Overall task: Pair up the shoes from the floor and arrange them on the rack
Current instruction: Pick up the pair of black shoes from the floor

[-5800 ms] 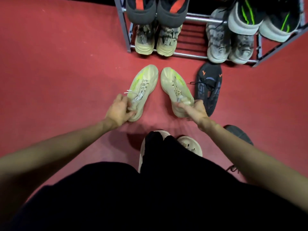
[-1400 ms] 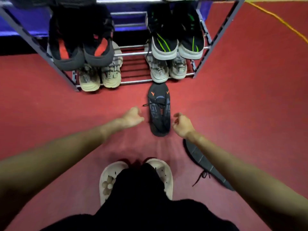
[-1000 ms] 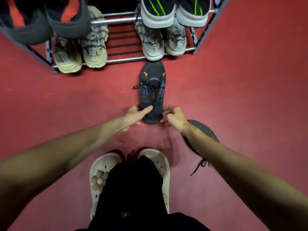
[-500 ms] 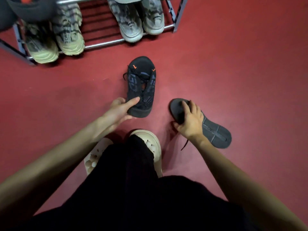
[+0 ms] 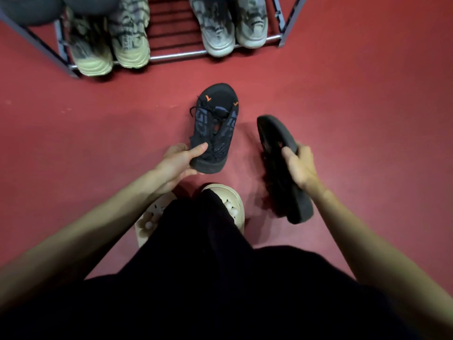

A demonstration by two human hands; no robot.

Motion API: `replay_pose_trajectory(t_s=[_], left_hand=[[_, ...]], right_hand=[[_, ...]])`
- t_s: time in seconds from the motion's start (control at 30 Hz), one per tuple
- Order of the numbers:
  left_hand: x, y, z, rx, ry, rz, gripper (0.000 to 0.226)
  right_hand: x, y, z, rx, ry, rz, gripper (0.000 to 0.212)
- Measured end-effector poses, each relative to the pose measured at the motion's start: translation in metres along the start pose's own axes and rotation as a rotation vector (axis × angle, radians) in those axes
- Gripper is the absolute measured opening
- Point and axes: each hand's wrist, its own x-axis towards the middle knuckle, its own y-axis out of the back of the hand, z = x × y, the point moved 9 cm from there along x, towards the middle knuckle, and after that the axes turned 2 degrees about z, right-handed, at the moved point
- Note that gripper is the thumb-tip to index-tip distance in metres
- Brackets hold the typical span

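— Gripping the black shoe [image 5: 215, 128] at its heel, is that the left hand [image 5: 177, 160]?

— Yes. That shoe stands upright on the red floor [image 5: 355, 94], toe toward the rack [image 5: 171, 56], with orange marks on its toe and the laces loose. The thumb lies along its side and the fingers are tucked under the heel.

— And its mate?

— The second black shoe [image 5: 282, 168] is in the right hand [image 5: 300, 168], clamped around its middle. It is tipped on edge, sole facing right, blurred, and whether it touches the floor I cannot tell. The two shoes sit near each other, not touching.

— What is on the rack?

— On the lowest rail, a tan pair [image 5: 110, 45] at the left and a grey pair [image 5: 232, 25] at the right, toes pointing out toward the person. Dark shoes [image 5: 31, 11] on the shelf above overhang the tan pair at the top left corner.

— Anything closer in?

— Cream clogs [image 5: 235, 204] on the person's feet, just beside the left hand, and black clothing [image 5: 208, 278] filling the bottom of the view.
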Motion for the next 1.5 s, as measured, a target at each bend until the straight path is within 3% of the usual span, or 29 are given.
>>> replay_pose_trajectory(t_s=[0.03, 0.17, 0.27, 0.37, 0.5, 0.57, 0.67, 0.83, 1.03, 1.23, 1.5], left_hand=[[-0.002, 0.005, -0.001, -0.002, -0.003, 0.011, 0.035], [-0.008, 0.025, -0.003, -0.020, -0.005, 0.074, 0.018], [-0.014, 0.031, -0.003, -0.008, -0.014, 0.087, 0.003], [-0.016, 0.033, -0.003, 0.006, -0.020, 0.101, 0.009], [-0.018, 0.032, -0.005, 0.002, -0.009, 0.106, 0.008], [-0.017, 0.033, -0.008, -0.013, 0.014, 0.121, 0.012], [-0.015, 0.033, -0.012, -0.017, 0.058, 0.101, 0.041], [-0.018, 0.032, -0.008, -0.005, 0.061, 0.061, 0.041], [-0.031, 0.030, 0.014, 0.006, 0.020, 0.030, 0.043], [-0.068, 0.040, 0.063, -0.039, -0.062, 0.055, 0.067], [-0.185, 0.042, 0.148, 0.064, -0.325, 0.035, 0.030]], right_hand=[[0.006, -0.005, -0.010, 0.086, -0.001, 0.014, 0.012], [0.033, -0.036, -0.038, 0.257, -0.028, -0.037, 0.027], [0.055, -0.056, -0.035, 0.214, -0.063, -0.071, 0.009], [0.073, -0.056, -0.015, 0.097, -0.049, -0.018, 0.052], [0.043, -0.041, -0.008, -0.068, -0.049, 0.037, 0.050], [0.026, -0.041, 0.004, -0.113, -0.075, 0.009, 0.069], [-0.009, -0.046, 0.017, -0.247, -0.131, -0.027, 0.095], [-0.035, -0.065, 0.020, -0.528, -0.121, -0.046, 0.132], [-0.031, -0.065, 0.012, -0.348, -0.270, -0.054, 0.098], [-0.037, -0.025, -0.039, -0.105, -0.200, 0.162, 0.078], [-0.090, 0.053, -0.145, 0.011, 0.035, 0.239, 0.084]])
